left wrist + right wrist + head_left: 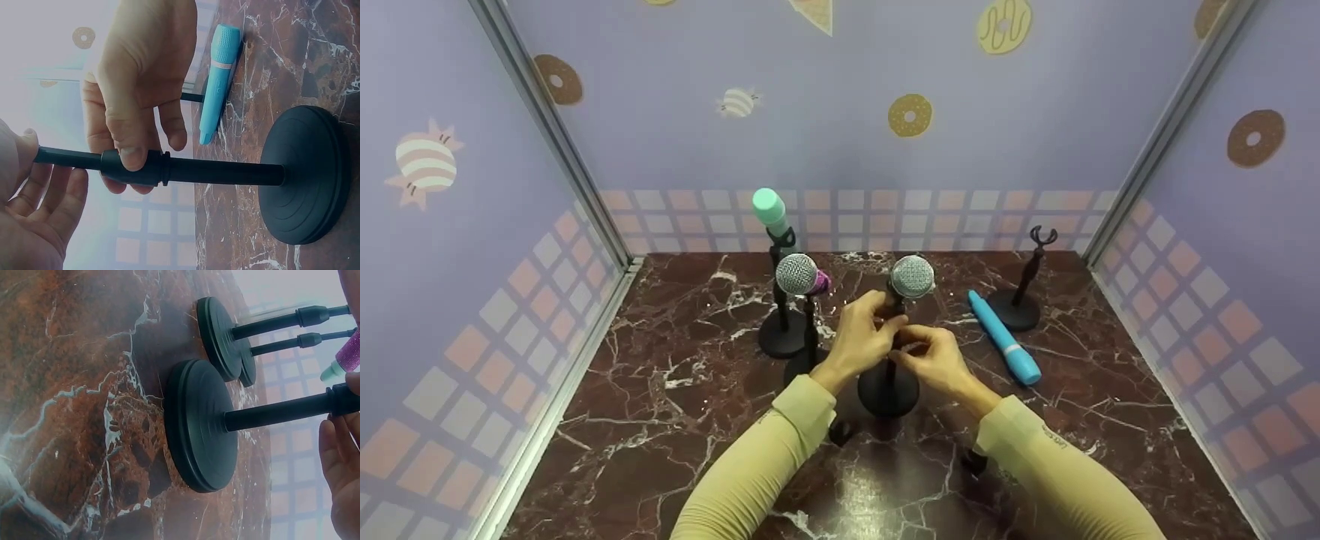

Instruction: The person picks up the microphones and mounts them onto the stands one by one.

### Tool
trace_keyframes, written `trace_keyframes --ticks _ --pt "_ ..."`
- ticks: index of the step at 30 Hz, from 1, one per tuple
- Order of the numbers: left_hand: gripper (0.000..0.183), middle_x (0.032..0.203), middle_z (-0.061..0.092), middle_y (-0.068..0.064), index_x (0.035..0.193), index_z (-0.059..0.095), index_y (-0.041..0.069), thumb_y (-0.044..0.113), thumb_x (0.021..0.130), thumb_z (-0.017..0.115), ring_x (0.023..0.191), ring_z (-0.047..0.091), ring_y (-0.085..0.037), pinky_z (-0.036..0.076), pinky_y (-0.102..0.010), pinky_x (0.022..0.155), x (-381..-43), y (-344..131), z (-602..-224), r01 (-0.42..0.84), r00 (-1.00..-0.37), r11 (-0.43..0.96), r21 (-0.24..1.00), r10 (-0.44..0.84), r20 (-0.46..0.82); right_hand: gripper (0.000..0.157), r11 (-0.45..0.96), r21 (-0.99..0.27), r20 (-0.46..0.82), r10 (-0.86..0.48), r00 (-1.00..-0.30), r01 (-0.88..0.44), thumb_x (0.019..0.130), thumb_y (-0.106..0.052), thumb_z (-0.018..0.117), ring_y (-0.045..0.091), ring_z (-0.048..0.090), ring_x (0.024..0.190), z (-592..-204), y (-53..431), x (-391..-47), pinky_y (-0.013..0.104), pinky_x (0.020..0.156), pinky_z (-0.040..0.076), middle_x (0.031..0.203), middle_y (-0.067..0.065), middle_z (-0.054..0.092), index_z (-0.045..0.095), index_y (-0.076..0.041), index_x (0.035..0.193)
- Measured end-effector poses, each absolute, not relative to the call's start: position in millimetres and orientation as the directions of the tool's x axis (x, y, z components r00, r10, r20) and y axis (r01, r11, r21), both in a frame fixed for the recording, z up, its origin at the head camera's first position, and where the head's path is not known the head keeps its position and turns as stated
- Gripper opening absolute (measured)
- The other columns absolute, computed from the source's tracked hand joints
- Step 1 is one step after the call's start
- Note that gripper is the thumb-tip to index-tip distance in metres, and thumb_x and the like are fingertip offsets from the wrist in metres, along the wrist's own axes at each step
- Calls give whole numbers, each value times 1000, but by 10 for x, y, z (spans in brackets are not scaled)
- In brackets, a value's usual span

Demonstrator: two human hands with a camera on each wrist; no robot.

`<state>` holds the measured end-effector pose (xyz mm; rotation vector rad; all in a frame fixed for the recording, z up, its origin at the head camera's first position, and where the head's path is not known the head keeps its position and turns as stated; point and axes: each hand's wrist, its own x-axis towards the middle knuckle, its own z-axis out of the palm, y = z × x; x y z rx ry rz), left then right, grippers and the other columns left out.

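A black microphone stand (889, 397) stands upright in the middle of the table, with a silver-grille microphone (913, 276) at its top. My left hand (859, 334) holds the stand's thin upper pole just under the microphone. Lower down, my right hand (937, 361) pinches the thick collar (126, 167) between thumb and fingers. In the right wrist view, the round base (202, 427) rests flat on the table below the right hand's fingers (337, 455).
Left of the hands, two stands carry a purple microphone (799, 275) and a mint-green microphone (769, 208). A blue microphone (1006, 341) lies on the right, beside a stand with a bare clip (1024, 300). Patterned walls enclose the marble-look table (675, 420).
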<state>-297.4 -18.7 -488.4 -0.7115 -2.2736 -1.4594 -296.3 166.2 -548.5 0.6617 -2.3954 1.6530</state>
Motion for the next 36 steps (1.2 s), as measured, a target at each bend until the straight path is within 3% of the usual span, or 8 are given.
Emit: trace_keyframes --ticks 7,9,12,16,18,24,30,36 --pt "13 104 82 -16 105 78 -2 4 95 83 96 83 -30 69 -35 88 -2986 -183 -4889 588 -808 363 723 224 545 17 346 -822 391 -234 -890 -452 86 -6 95 9 76 81 -5479 1633 -3004 18 77 62 96 17 85 86 -4 100" --pt "13 105 82 -16 105 77 -2 4 95 83 97 83 -29 69 -35 89 -2988 -182 -4888 584 -811 363 726 225 540 16 368 -818 386 -219 -896 -442 85 -7 97 7 75 81 -5469 1623 -3005 20 77 63 94 15 85 86 -5 97" --pt "13 106 82 -17 105 77 -2 4 95 82 98 83 -30 69 -35 89 -2994 -175 -4886 583 -812 358 729 223 540 17 399 -807 391 -193 -900 -436 82 -9 99 8 74 80 -5455 1609 -3004 33 78 67 92 12 84 86 -7 93" --pt "13 106 82 -17 105 77 -2 4 95 82 99 83 -30 70 -36 90 -2995 -174 -4881 582 -813 354 732 219 540 20 425 -794 400 -173 -900 -434 79 -10 101 9 72 78 -5454 1594 -3013 31 76 64 89 11 83 85 -7 91" --pt "12 105 82 -17 104 77 -2 3 95 82 98 83 -30 69 -36 89 -2990 -176 -4883 581 -813 355 733 217 540 21 436 -792 392 -172 -904 -427 79 -10 101 8 72 78 -5460 1593 -3017 23 74 61 89 11 83 84 -7 92" --pt "11 103 82 -16 103 78 -1 3 94 82 96 83 -30 69 -38 88 -2972 -177 -4887 584 -811 366 725 214 545 24 408 -819 341 -220 -914 -404 84 -10 97 10 76 83 -5472 1631 -3021 38 81 69 95 16 84 83 -3 103" --pt "9 104 81 -15 103 77 0 4 96 81 98 82 -28 69 -34 88 -2958 -178 -4875 559 -829 368 743 217 515 26 336 -835 344 -300 -890 -435 88 -9 92 16 78 93 -5448 1674 -3021 34 85 68 103 18 84 82 -2 111" --pt "9 103 81 -15 102 77 0 3 94 82 96 81 -28 68 -34 86 -2964 -172 -4873 572 -819 376 729 214 532 33 282 -849 332 -373 -866 -447 90 1 82 19 79 99 -5445 1690 -3003 34 87 69 114 27 82 79 8 122"
